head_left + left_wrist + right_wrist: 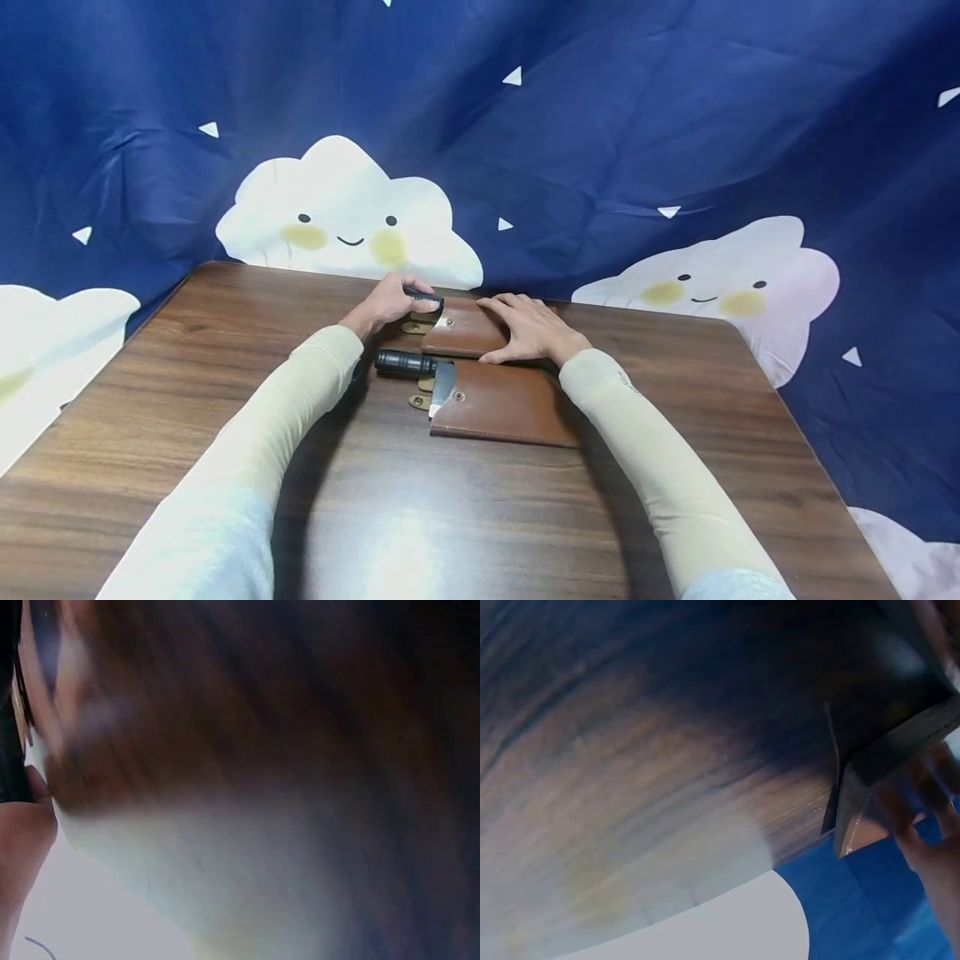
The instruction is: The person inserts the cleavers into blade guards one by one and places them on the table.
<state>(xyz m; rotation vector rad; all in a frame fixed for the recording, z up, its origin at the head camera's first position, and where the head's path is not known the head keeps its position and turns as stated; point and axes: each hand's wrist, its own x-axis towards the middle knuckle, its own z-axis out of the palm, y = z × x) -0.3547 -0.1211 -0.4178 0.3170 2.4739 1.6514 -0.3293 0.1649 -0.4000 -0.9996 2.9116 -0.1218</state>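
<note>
Two brown leather sheaths lie one behind the other on the table. My left hand grips the black handle at the far sheath's left end. My right hand spans the far sheath, thumb along its near edge and fingers over its far side. In the right wrist view a sheath corner shows beside the fingers. The near sheath holds a cleaver, whose blade partly shows; its ribbed black handle points left. The far sheath's blade is hidden from sight.
The wood-grain table has rounded far corners. A blue cloth with smiling clouds hangs right behind its far edge. Straps with snap buttons stick out leftward from the sheaths. The left wrist view is mostly blurred.
</note>
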